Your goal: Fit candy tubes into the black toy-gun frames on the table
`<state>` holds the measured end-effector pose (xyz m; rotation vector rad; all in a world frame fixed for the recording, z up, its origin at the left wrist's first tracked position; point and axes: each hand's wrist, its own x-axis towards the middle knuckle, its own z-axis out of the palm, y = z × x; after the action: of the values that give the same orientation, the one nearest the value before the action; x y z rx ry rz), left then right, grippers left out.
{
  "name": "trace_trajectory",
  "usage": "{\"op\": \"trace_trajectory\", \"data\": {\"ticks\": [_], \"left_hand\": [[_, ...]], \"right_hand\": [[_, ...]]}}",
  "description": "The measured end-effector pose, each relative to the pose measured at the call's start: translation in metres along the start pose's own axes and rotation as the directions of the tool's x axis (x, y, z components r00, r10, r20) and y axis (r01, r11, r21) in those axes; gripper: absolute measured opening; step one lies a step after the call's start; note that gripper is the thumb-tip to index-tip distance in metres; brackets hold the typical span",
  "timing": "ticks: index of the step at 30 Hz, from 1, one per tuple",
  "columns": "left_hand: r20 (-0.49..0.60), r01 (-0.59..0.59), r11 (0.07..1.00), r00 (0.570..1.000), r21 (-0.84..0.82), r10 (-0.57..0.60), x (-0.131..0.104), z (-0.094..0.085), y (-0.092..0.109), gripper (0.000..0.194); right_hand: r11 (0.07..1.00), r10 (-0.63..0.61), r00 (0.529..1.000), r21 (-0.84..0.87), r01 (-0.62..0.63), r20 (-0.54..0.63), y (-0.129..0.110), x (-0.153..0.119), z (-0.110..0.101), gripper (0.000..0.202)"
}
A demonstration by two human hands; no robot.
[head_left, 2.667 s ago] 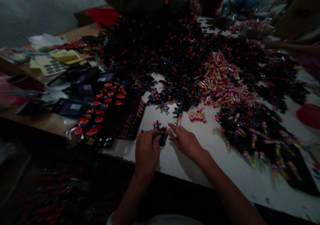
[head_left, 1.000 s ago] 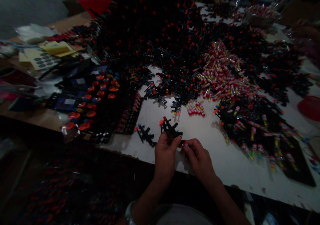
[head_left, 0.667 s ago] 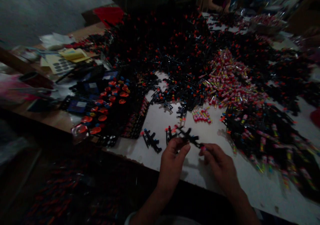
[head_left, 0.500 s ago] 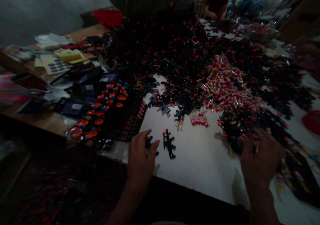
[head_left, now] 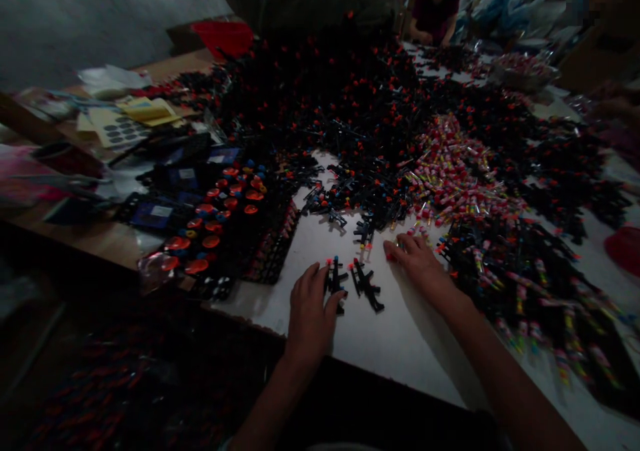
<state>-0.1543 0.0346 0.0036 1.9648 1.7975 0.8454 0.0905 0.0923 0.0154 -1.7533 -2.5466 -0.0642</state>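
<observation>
My left hand (head_left: 309, 314) rests at the table's front edge, its fingers and thumb closed about a small black toy gun (head_left: 337, 279) with a blue tip. Just right of it, a second black toy gun (head_left: 367, 285) with an orange-red piece at its front lies flat. My right hand (head_left: 421, 264) reaches in from the right, fingertips together on small pink-and-yellow tubes (head_left: 391, 251). Those tubes are mostly hidden under the fingers. Another toy gun (head_left: 364, 229) lies just beyond, near the heap.
A big heap of black toy guns (head_left: 320, 84) covers the table's back. Beside it spreads a pile of pink tubes (head_left: 460, 171). Black trays with orange cups (head_left: 213, 241) stand left, a red basin (head_left: 224, 37) behind. A person (head_left: 436, 11) sits at the far end.
My right hand has moved left from the pile at the right to the small row of tubes in the middle. My left hand and its toy gun have shifted right, beside the other gun.
</observation>
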Motion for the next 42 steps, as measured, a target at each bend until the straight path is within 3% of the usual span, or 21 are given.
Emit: {"op": "trace_trajectory", "data": {"ticks": [4, 10, 16, 20, 23, 27, 29, 31, 34, 38, 42], "left_hand": [[0.006, -0.016, 1.0, 1.0, 0.008, 0.016, -0.002, 0.0, 0.001, 0.04], [0.0, 0.065, 0.997, 0.998, 0.052, -0.065, 0.001, -0.006, 0.011, 0.036], [0.014, 0.122, 0.992, 0.992, 0.031, -0.123, 0.002, -0.004, 0.019, 0.037], [-0.028, 0.111, 0.99, 0.993, -0.09, -0.113, -0.003, -0.011, 0.023, 0.029], [0.037, 0.115, 0.974, 0.993, -0.197, -0.11, -0.009, -0.02, 0.031, 0.02], [0.25, 0.257, 0.926, 0.95, -0.276, -0.189, -0.014, -0.021, 0.046, 0.023], [0.402, 0.38, 0.841, 0.89, -0.385, -0.218, -0.014, -0.015, 0.052, 0.026], [0.539, 0.505, 0.677, 0.821, -0.535, -0.186, -0.012, -0.008, 0.057, 0.028], [0.607, 0.605, 0.458, 0.778, -0.651, -0.165, -0.009, 0.001, 0.062, 0.028], [0.567, 0.618, 0.394, 0.785, -0.68, -0.252, -0.01, 0.003, 0.066, 0.028], [0.541, 0.614, 0.4, 0.789, -0.68, -0.292, -0.013, 0.002, 0.068, 0.03]], "right_hand": [[0.997, 0.055, 0.998, -0.048, -0.053, 0.038, -0.014, -0.01, -0.014, 0.043], [0.993, -0.11, 0.992, -0.028, 0.112, 0.059, -0.023, 0.002, -0.016, 0.028], [0.999, 0.049, 0.994, -0.02, -0.047, 0.094, -0.025, 0.008, -0.01, 0.017], [0.954, 0.195, 0.98, 0.225, -0.2, 0.044, -0.043, -0.02, -0.017, 0.011], [0.913, 0.246, 0.967, 0.32, -0.253, 0.062, -0.069, -0.049, -0.015, 0.021], [0.889, 0.271, 0.962, 0.376, -0.261, 0.028, -0.087, -0.069, -0.006, 0.011], [0.852, 0.261, 0.964, 0.48, -0.21, -0.041, -0.083, -0.073, -0.006, 0.012], [0.802, 0.209, 0.974, 0.586, -0.12, -0.088, -0.077, -0.076, -0.01, 0.015], [0.678, 0.168, 0.984, 0.731, -0.077, -0.052, -0.07, -0.084, -0.017, 0.018], [0.461, 0.28, 0.953, 0.854, -0.242, 0.12, -0.068, -0.094, -0.022, 0.027], [0.316, 0.281, 0.944, 0.912, -0.26, 0.172, -0.071, -0.098, -0.019, 0.036]]}}
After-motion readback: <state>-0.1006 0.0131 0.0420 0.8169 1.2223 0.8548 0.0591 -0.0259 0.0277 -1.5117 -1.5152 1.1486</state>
